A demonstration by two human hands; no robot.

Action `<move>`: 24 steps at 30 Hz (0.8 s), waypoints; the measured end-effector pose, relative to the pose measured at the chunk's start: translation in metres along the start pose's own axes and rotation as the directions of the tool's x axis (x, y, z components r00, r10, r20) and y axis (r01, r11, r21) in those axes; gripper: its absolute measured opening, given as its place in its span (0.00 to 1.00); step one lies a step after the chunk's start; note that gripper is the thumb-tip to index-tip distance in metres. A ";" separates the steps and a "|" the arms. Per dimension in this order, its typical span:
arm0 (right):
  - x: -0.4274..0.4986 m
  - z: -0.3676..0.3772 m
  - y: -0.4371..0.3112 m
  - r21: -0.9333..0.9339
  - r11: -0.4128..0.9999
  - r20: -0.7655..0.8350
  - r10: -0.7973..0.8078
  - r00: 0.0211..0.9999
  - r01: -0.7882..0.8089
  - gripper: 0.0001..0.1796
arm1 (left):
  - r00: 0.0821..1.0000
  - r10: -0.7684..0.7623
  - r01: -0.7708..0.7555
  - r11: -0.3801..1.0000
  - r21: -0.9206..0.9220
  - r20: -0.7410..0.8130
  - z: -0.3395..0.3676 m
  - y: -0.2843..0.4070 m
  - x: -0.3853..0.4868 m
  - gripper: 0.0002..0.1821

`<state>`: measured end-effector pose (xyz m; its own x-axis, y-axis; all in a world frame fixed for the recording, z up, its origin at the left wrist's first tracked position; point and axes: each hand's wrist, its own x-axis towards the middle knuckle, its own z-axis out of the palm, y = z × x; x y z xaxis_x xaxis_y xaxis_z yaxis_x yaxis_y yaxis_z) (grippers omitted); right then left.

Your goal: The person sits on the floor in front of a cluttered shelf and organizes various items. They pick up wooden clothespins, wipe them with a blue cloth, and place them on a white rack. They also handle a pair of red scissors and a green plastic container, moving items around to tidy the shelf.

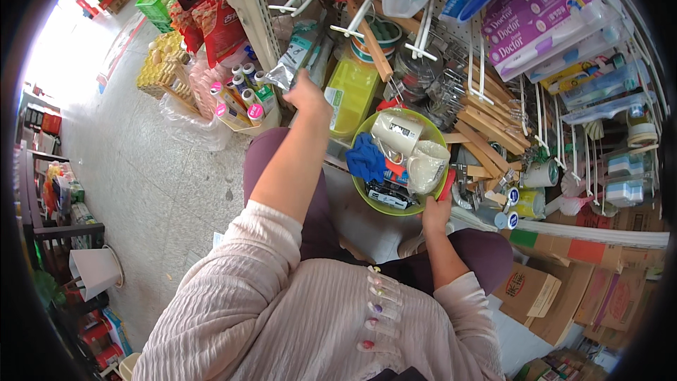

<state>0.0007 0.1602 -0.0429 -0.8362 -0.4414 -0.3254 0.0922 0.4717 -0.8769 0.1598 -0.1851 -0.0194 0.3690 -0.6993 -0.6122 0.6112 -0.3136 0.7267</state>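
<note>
My left hand (307, 96) grips a silver and teal plastic packet (296, 58) at the shelf's left end, beside its upright post. Near the shelf edge, my right hand (437, 213) holds the rim of a lime-green plastic bucket (389, 214). Inside the bucket lie a plastic-wrapped white mug (398, 132), a second wrapped mug (426, 166), a blue cloth-like bundle (366, 157) and a black packaged item (387, 196). Between the packet and the bucket is a yellow-green lidded plastic box (351, 98). Wooden-handled utensils (486, 127) are heaped right of the bucket.
White metal display hooks (420, 45) jut out above the shelf, and purple toothbrush packs (534, 21) hang at the upper right. Left of the post stand a carton of tubes (254, 124) and a yellow egg tray (158, 61). Cardboard boxes (529, 291) are stacked below the shelf on the right.
</note>
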 end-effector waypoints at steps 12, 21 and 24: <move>0.000 0.000 0.004 -0.075 0.997 -0.030 -0.014 0.999 0.011 0.24 | 0.829 -0.187 -0.468 0.286 0.836 0.528 -0.082 -0.066 -0.107 0.31; 0.025 -0.011 0.012 -0.268 0.852 -0.018 -0.471 0.882 0.449 0.20 | 0.747 -0.156 -0.596 0.275 0.755 0.646 -0.088 -0.066 -0.104 0.27; 0.032 -0.011 0.014 -0.434 0.821 0.003 -0.411 0.912 0.372 0.20 | 0.803 -0.142 -0.504 0.356 0.787 0.579 -0.088 -0.073 -0.099 0.25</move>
<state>-0.0309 0.1610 -0.0616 -0.7986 -0.5986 0.0627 -0.4694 0.5541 -0.6875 0.1405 -0.0363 -0.0392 -0.1960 -0.8888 -0.4142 -0.5189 -0.2644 0.8129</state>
